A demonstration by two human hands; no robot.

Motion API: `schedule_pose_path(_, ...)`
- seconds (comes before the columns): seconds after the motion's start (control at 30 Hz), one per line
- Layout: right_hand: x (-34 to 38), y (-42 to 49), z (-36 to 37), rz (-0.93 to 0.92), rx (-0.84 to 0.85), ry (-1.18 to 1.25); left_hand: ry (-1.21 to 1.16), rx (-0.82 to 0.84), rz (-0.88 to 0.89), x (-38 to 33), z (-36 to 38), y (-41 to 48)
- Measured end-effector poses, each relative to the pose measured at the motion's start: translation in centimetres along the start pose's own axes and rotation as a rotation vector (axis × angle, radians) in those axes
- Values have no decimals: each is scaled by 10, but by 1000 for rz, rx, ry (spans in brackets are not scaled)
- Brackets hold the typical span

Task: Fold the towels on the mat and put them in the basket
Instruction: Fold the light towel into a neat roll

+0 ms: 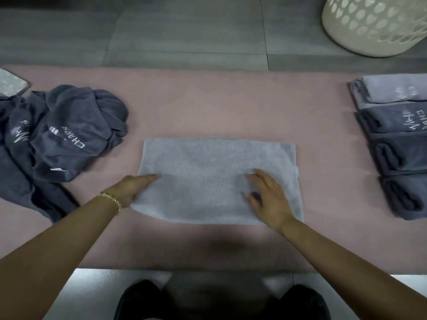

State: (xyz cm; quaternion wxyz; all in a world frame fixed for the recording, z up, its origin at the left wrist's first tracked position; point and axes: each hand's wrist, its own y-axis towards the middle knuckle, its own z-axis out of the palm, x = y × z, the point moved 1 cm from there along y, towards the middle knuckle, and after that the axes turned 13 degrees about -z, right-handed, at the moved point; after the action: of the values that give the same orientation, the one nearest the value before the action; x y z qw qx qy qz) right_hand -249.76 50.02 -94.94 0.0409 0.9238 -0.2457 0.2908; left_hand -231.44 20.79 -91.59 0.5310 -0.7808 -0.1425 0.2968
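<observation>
A grey tiled floor [184, 31] fills the far part of the view. A long dusty-pink foam mat [231, 107] runs across it from left to right. A pale grey terry towel [208, 162] lies at the middle of the mat, folded into a flat rectangle with its long sides running left to right.

At the left end of the mat is a loose, crumpled heap of dark slate-grey towels with white lettering [69, 135], well apart from the pale towel. At the right end is a row of folded towels [397, 153] placed side by side: the farthest is pale grey and the nearer ones are dark grey. A cream plastic basket with teardrop-shaped holes [374, 26] stands on the floor beyond the mat's far right corner.

Both hands are on the pale towel and neither grasps it. The left hand [129, 189] has its fingers stretched out and rests on the towel's left edge, near its near-left corner. The right hand [270, 199] lies palm down with its fingers spread on the towel's right half.

A gold bead bracelet [111, 199] circles the left wrist. A flat speckled object [11, 82] rests at the far left edge, just beside the heap.
</observation>
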Motion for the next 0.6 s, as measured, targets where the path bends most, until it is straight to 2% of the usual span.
schedule_pose_path(0.1,-6,3,15,-51,136,-77,113,190,150,-36,8,-41)
schedule_pose_path(0.17,-10,2,16,-40,128,-24,173,253,312,-56,23,-76)
schedule_pose_path(0.23,-6,4,6,57,21,198,149,356,412,-66,46,-105)
schedule_pose_path(0.3,-5,8,-7,232,-113,514,89,465,470,-68,73,-124)
schedule_pose_path(0.37,-13,9,-21,376,-226,796,45,609,471,-66,104,-134)
schedule_pose_path(0.43,-25,6,-33,505,-255,1092,9,689,433,-63,131,-134)
schedule_pose_path(0.47,-28,3,-38,564,-238,1211,21,624,464,-62,141,-127)
schedule_pose_path(0.5,-32,0,-41,617,-207,1282,77,490,541,-60,148,-115)
schedule_pose_path(0.6,-32,-5,-42,759,-166,1382,441,104,850,-43,153,-66)
